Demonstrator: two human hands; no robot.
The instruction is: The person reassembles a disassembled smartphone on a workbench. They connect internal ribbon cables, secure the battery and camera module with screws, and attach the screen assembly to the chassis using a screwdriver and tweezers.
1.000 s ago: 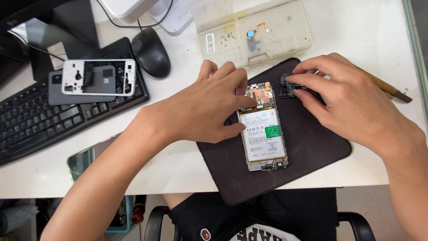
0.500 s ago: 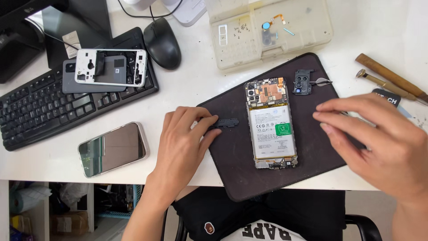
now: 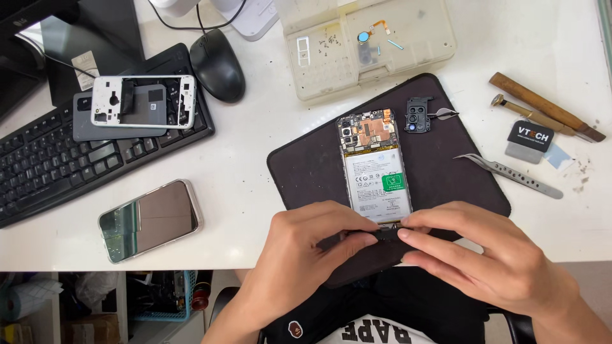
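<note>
The opened grey smartphone with exposed white battery (image 3: 376,169) lies lengthwise away from the person on the black rubber mat (image 3: 306,172); left hand (image 3: 306,255) and right hand (image 3: 484,255) both pinch a small dark piece at its near end, equally close

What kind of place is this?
Probably a phone repair desk: an opened phone lies on a dark mat, with tweezers and a parts tray nearby.
</note>
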